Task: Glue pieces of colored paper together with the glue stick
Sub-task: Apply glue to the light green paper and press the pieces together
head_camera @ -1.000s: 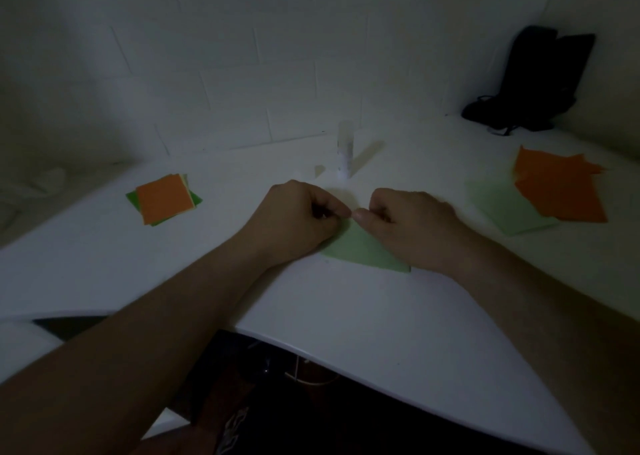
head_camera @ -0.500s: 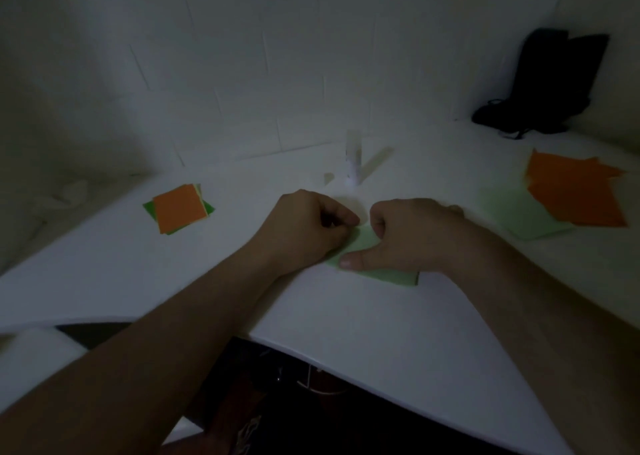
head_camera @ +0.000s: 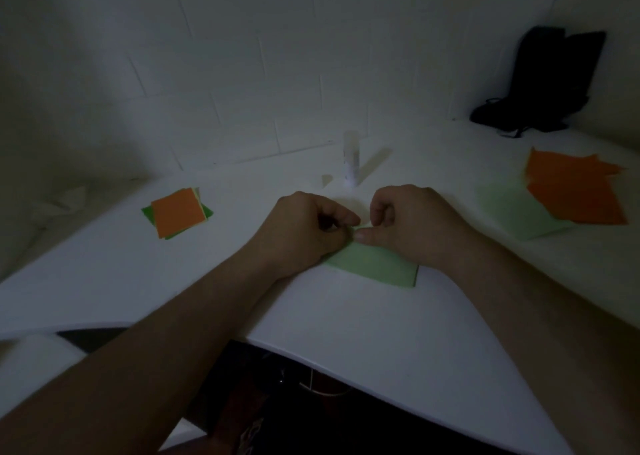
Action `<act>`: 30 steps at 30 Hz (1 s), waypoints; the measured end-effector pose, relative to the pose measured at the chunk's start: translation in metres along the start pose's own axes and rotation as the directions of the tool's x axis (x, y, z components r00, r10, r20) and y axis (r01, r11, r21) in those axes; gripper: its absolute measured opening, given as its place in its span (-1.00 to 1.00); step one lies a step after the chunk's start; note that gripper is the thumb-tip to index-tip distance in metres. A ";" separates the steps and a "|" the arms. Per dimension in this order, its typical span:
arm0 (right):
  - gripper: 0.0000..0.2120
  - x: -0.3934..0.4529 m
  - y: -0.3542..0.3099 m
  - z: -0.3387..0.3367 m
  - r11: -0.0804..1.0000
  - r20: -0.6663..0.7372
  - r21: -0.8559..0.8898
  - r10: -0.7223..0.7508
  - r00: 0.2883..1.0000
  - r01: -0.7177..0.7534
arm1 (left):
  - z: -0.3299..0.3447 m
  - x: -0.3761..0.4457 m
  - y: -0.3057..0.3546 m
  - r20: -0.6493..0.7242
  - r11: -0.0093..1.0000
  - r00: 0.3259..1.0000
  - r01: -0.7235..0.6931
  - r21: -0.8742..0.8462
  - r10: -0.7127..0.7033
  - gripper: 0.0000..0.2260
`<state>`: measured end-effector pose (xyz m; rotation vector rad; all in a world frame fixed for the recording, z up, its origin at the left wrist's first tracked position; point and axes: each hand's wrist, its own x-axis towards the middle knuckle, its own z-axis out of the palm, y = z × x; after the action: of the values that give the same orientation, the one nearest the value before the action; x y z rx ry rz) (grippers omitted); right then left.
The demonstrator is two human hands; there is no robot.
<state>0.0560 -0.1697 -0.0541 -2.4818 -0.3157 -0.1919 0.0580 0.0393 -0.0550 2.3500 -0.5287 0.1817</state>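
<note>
A light green paper (head_camera: 375,265) lies flat on the white table (head_camera: 363,319) in front of me. My left hand (head_camera: 304,227) rests on its left part with fingers curled, pinching the paper's far edge. My right hand (head_camera: 412,226) lies on its right part, thumb pressed flat along the far edge and fingers curled. The two thumbs nearly meet. A white glue stick (head_camera: 350,163) stands upright just beyond my hands, its small cap (head_camera: 326,180) beside it on the table.
A small stack topped by orange paper (head_camera: 176,213) lies at the left. At the right, orange sheets (head_camera: 575,191) overlap a pale green sheet (head_camera: 519,210). A black bag (head_camera: 543,83) leans in the far right corner. The table's front edge curves near my forearms.
My right thumb has slid back up along the paper's far edge toward my left thumb. The left hand has stayed in place.
</note>
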 end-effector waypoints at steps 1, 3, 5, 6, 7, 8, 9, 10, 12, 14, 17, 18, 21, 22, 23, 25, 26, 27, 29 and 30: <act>-0.68 0.001 0.001 0.001 1.000 -0.008 -0.005 -0.006 1.000 0.005 | 0.000 0.001 -0.001 0.000 1.000 1.000 -0.009 0.006 0.009 -0.82; -0.70 0.004 0.001 0.002 0.999 -0.026 -0.029 -0.014 1.000 0.014 | 0.000 0.001 -0.002 -0.008 1.000 1.000 -0.015 0.014 0.015 -0.82; -0.71 0.006 0.002 0.004 0.998 -0.042 -0.057 -0.015 0.999 0.013 | 0.000 0.001 -0.003 -0.020 1.000 1.000 -0.011 0.013 0.012 -0.82; -0.72 0.006 0.003 0.005 0.997 -0.049 -0.072 -0.017 0.999 0.013 | 0.000 0.001 -0.003 -0.025 1.000 1.000 -0.010 0.011 0.010 -0.82; -0.72 0.007 0.003 0.006 0.997 -0.056 -0.079 -0.017 0.998 0.012 | 0.000 0.001 -0.003 -0.031 1.000 0.999 -0.009 0.009 0.009 -0.82; -0.72 0.006 0.003 0.006 0.997 -0.061 -0.076 -0.014 0.998 0.009 | 0.000 0.001 -0.003 -0.034 1.000 0.999 -0.010 0.006 0.010 -0.82; -0.71 0.006 0.002 0.007 0.998 -0.063 -0.066 -0.005 0.998 0.000 | 0.000 0.001 -0.004 -0.034 1.000 0.999 -0.010 0.003 0.010 -0.81; -0.70 0.005 0.002 0.008 0.999 -0.059 -0.053 0.010 0.998 -0.013 | 0.000 0.001 -0.004 -0.033 1.000 0.999 -0.012 -0.002 0.012 -0.78; -0.67 0.004 0.001 0.009 0.998 -0.043 -0.045 0.039 0.998 -0.041 | 0.000 0.001 -0.005 -0.026 1.000 0.999 -0.020 -0.015 0.020 -0.74; -0.68 0.004 0.000 0.009 0.997 -0.039 -0.057 0.044 0.998 -0.046 | -0.001 0.000 -0.005 -0.021 0.999 0.999 -0.027 -0.018 0.027 -0.72; -0.70 0.007 0.002 0.011 0.995 -0.069 -0.095 0.024 0.997 -0.031 | -0.001 0.000 -0.004 -0.010 0.999 0.999 -0.031 -0.022 0.030 -0.73; -0.71 0.008 0.002 0.012 0.992 -0.083 -0.120 0.018 0.996 -0.028 | -0.001 0.000 -0.004 -0.006 0.999 1.000 -0.029 -0.023 0.028 -0.73; -0.72 0.009 0.003 0.014 0.989 -0.108 -0.147 0.011 0.994 -0.027 | -0.001 0.000 -0.005 -0.004 0.999 1.000 -0.021 -0.031 0.021 -0.76; -0.71 0.009 0.004 0.013 0.991 -0.102 -0.129 0.013 0.995 -0.026 | -0.001 0.000 -0.005 -0.007 0.999 1.000 -0.021 -0.030 0.021 -0.78; -0.71 0.008 0.004 0.012 0.994 -0.089 -0.106 0.016 0.996 -0.025 | 0.000 0.000 -0.005 -0.010 1.000 1.000 -0.022 -0.023 0.022 -0.79; -0.69 0.007 0.004 0.011 0.996 -0.055 -0.092 0.011 0.998 -0.016 | 0.001 0.000 -0.006 -0.017 1.000 1.000 -0.016 0.006 0.016 -0.82; -0.69 0.006 0.004 0.012 0.995 -0.045 -0.096 0.008 0.999 -0.012 | 0.002 0.001 -0.007 -0.021 0.999 1.000 -0.018 0.027 0.018 -0.84; -0.69 0.005 0.005 0.013 0.995 -0.042 -0.099 0.005 0.999 -0.009 | 0.002 0.001 -0.008 -0.024 0.998 0.999 -0.034 0.050 0.036 -0.85; -0.69 0.005 0.006 0.015 0.995 -0.046 -0.097 0.002 0.999 -0.007 | 0.000 0.002 -0.008 0.010 0.989 0.995 -0.100 0.110 0.099 -0.84; -0.69 0.004 0.006 0.015 0.996 -0.049 -0.093 0.002 0.999 -0.007 | -0.002 0.003 -0.009 0.054 0.979 0.990 -0.135 0.154 0.128 -0.82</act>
<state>0.0627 -0.1646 -0.0685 -2.5645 -0.2860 -0.2710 0.0645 0.0453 -0.0579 2.4775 -0.7152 0.2403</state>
